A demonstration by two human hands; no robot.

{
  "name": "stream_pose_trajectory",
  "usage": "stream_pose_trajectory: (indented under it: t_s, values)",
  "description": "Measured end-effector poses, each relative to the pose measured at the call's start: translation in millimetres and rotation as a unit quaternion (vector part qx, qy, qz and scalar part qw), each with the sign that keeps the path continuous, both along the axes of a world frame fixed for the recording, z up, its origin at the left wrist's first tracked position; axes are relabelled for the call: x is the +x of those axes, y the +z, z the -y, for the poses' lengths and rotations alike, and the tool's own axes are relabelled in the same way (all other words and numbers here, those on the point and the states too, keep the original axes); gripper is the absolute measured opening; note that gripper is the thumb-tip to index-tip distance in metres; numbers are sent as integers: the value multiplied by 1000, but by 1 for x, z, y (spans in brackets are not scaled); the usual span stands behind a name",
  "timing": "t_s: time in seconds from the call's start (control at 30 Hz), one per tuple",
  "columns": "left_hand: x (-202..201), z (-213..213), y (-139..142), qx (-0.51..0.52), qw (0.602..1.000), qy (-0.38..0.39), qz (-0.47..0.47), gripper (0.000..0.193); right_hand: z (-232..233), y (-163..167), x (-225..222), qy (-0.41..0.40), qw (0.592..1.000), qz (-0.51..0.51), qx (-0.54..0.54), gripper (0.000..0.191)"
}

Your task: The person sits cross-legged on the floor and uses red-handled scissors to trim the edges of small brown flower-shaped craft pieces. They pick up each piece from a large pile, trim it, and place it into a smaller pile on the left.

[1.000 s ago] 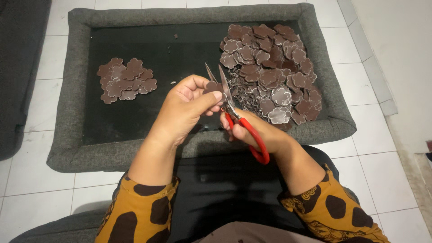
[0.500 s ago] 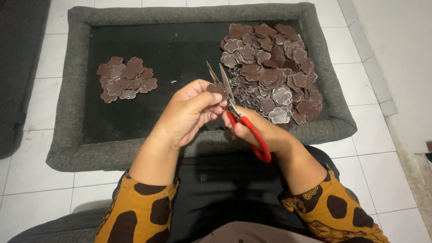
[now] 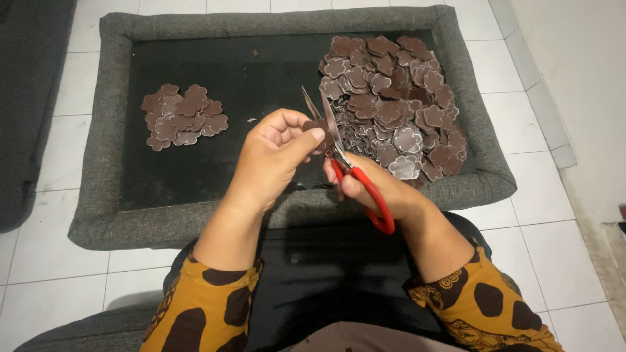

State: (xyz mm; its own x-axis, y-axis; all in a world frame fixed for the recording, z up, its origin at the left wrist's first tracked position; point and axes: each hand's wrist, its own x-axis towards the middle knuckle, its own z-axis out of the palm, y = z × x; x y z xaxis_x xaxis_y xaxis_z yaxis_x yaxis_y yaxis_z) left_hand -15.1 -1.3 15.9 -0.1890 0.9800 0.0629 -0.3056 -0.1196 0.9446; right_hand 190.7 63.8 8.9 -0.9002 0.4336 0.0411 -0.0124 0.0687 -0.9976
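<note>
1. My left hand (image 3: 274, 160) pinches a brown flower piece (image 3: 317, 125) above the tray (image 3: 98, 195) — held up to meet the blades.
2. My right hand (image 3: 375, 189) grips the red scissors (image 3: 345, 166), blades parted around it — the uncut pile (image 3: 398, 104) lies just beyond, the small pile (image 3: 182, 117) well apart.

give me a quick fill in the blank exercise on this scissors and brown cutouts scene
1. The right hand holds scissors with ____ handles.
2. The left hand pinches one brown flower-shaped piece against the scissor ____.
3. The bigger pile of pieces lies on the ____ side of the grey-rimmed tray.
4. The small pile lies on the tray's ____ side.

Missing words: red; blades; right; left
</note>
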Motion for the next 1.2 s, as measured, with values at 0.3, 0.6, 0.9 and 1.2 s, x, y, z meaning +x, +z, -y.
stream_pose_trajectory:
  t_s: [0.3, 0.6, 0.9, 1.2]
  values:
    - [-1, 2, 0, 16, 999, -19, 26, 14, 2, 1, -2, -14, 999, 2, 39, 71]
    - [2, 0, 0, -14, 1000, -5, 24, 11, 3, 1, -4, -42, 996, 8, 83, 66]
    - [1, -1, 0, -27, 999, -2, 45, 11, 6, 1, -9, -61, 994, -1, 94, 55]
    - [0, 0, 2, -33, 999, 4, 39, 10, 5, -2, -8, -67, 995, 18, 76, 42]
